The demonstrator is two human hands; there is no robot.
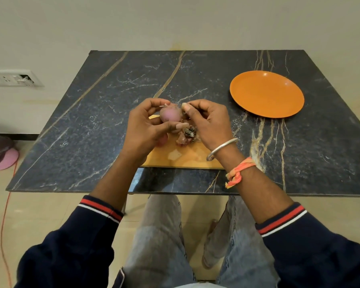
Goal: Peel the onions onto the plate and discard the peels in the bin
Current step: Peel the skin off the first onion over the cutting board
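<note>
My left hand (146, 125) grips a pinkish onion (170, 115) above a wooden chopping board (183, 156). Against the onion's right side, my right hand (208, 121) pinches a thin strip of peel between thumb and forefinger. A small heap of loose peels (186, 136) lies on the board under my hands. Another onion (163, 140) peeks out from below my left palm, mostly hidden. The orange plate (266, 93) sits bare at the right back of the table. No bin is in view.
The dark marble table (112, 100) stands against a pale wall. A pink and maroon object (2, 154) sits on the floor at the left, near an orange cable (5, 215). My knees are under the table's front edge.
</note>
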